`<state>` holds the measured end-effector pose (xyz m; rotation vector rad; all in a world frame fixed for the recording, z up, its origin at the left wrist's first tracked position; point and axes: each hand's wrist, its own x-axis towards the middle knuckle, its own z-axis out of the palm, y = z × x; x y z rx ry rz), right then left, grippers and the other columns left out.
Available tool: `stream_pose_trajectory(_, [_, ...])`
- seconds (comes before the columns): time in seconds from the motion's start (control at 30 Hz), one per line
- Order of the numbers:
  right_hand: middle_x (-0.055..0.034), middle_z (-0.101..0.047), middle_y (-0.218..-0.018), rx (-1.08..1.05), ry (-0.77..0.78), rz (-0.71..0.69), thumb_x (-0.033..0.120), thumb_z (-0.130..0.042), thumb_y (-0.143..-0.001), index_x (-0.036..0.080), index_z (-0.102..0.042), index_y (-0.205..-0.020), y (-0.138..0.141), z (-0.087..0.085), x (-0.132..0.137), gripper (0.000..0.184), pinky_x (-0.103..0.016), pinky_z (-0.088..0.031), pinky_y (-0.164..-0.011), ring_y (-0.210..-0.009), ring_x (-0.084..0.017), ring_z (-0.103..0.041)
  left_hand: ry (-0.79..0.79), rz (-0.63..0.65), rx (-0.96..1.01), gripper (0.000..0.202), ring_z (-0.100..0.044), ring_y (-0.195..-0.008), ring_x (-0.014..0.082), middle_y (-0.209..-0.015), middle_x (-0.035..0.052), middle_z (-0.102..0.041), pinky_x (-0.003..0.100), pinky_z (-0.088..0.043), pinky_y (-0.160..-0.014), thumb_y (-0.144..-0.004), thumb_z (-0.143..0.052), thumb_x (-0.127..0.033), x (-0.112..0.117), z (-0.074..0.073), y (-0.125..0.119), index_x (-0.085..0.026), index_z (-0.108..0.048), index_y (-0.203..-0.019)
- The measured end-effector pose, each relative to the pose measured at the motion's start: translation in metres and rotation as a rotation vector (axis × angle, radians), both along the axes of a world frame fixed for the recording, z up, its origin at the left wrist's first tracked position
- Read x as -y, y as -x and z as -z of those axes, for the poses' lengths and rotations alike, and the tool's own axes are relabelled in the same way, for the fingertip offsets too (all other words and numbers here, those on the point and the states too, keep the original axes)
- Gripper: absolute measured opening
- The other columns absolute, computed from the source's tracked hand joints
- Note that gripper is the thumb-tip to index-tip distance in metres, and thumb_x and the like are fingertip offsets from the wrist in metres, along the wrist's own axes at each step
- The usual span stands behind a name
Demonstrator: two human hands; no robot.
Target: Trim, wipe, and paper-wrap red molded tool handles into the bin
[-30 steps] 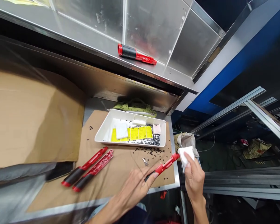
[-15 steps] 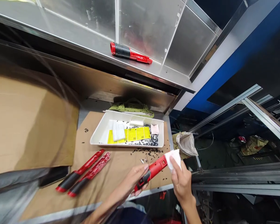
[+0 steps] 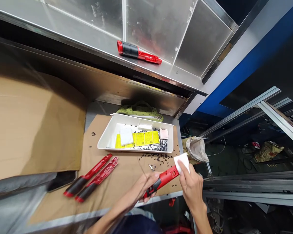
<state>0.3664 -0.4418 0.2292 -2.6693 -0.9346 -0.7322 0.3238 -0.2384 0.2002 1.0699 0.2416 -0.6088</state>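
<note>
My left hand (image 3: 147,186) clenches the red-and-black plastic handle (image 3: 162,180) below the white tray (image 3: 134,150), its long axis slanting up toward my right hand (image 3: 191,185), which pinches a white wipe (image 3: 182,162) against its red end.

Four red-and-black tool housings are in view: one tool housing (image 3: 161,179) in the left hand (image 3: 146,185), two tool housings (image 3: 84,177) on one cardboard sheet (image 3: 127,172), and the last tool housing (image 3: 134,50) on one steel shelf (image 3: 75,22). The right hand (image 3: 191,185) has one white cloth (image 3: 182,162). One white tray (image 3: 136,119) holds one pink pad (image 3: 164,133); small black parts (image 3: 158,147) are too many to count.
</note>
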Motion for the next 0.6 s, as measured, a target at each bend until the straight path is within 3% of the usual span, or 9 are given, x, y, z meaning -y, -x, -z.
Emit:
stream_pose_trajectory(0.1, [-0.0067, -0.064, -0.079, -0.013, -0.024, 0.013, 0.022, -0.031, -0.102, 0.015, -0.069, -0.124, 0.004, 0.007, 0.001, 0.044, -0.024, -0.042, -0.052, -0.055, -0.014, -0.058, -0.061, -0.02, -0.003, 0.103, -0.031, -0.031, 0.0049, -0.043, -0.0063, -0.052, 0.018, -0.012, -0.033, -0.057, -0.06, -0.089, 0.001, 0.001, 0.0, -0.01, -0.057, -0.122])
stream_pose_trajectory(0.23, [-0.0077, -0.065, -0.078, 0.013, -0.05, 0.099, 0.025, -0.03, -0.103, 0.016, -0.071, -0.12, -0.003, 0.02, -0.001, 0.046, -0.025, -0.041, -0.05, -0.053, -0.015, -0.057, -0.055, -0.037, 0.03, 0.096, -0.03, -0.031, 0.0044, -0.044, -0.0062, -0.05, 0.019, -0.011, -0.033, -0.061, -0.058, -0.087, 0.0, 0.0, 0.003, -0.01, -0.058, -0.118])
stream_pose_trajectory(0.33, [-0.0109, -0.068, -0.086, -0.038, -0.164, 0.11, 0.026, -0.032, -0.102, 0.016, -0.068, -0.125, -0.004, 0.028, -0.006, 0.044, -0.025, -0.044, -0.05, -0.055, -0.015, -0.058, -0.013, -0.051, -0.01, 0.095, -0.024, -0.031, 0.0029, -0.044, -0.007, -0.05, 0.018, -0.008, -0.034, -0.063, -0.059, -0.085, -0.002, -0.002, 0.004, -0.012, -0.054, -0.124])
stream_pose_trajectory(0.47, [-0.017, -0.07, -0.108, -0.121, -0.376, 0.089, 0.028, -0.035, -0.102, 0.015, -0.066, -0.128, -0.004, 0.035, -0.012, 0.042, -0.028, -0.054, -0.065, -0.08, -0.02, -0.069, 0.062, -0.092, -0.105, 0.089, -0.025, -0.033, 0.0022, -0.046, -0.0073, -0.05, 0.016, -0.007, -0.036, -0.064, -0.064, -0.08, -0.004, -0.004, 0.006, -0.017, -0.052, -0.125])
stream_pose_trajectory(0.6, [-0.0173, -0.068, -0.123, -0.195, -0.579, 0.118, 0.03, -0.034, -0.102, 0.014, -0.062, -0.132, -0.015, 0.039, -0.015, 0.044, -0.039, -0.055, -0.09, -0.11, -0.025, -0.067, 0.17, -0.122, -0.227, 0.072, -0.023, -0.033, -0.0001, -0.047, -0.0065, -0.052, 0.014, -0.005, -0.036, -0.068, -0.068, -0.073, -0.003, 0.002, 0.007, -0.017, -0.051, -0.112])
